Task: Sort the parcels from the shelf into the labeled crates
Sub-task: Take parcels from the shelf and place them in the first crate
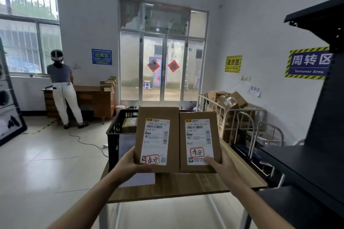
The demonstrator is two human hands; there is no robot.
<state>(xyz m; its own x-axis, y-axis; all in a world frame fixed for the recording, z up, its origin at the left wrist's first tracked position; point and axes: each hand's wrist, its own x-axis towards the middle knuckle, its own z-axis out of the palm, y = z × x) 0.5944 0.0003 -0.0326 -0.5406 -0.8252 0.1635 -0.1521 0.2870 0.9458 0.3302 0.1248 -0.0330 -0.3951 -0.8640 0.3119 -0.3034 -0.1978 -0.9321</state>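
Observation:
Two brown cardboard parcels are held up side by side in front of me, labels facing me. My left hand [128, 163] grips the bottom left corner of the left parcel [157, 113], whose white label reads A132. My right hand [221, 165] grips the bottom right corner of the right parcel [197, 115], labelled B006, thumb on the label. Both labels carry a red-framed handwritten mark. Behind the parcels a black plastic crate [114, 135] stands on a wooden table [186, 184]; a parcel lies inside it. The black shelf [307, 165] is at my right.
A metal cage cart [232, 115] with several cardboard boxes stands at the back right wall. A person [63, 87] stands at a wooden desk [96, 98] at the back left, facing the window. Glass doors [163, 69] lie straight ahead. A cable runs across the tiled floor [55, 163].

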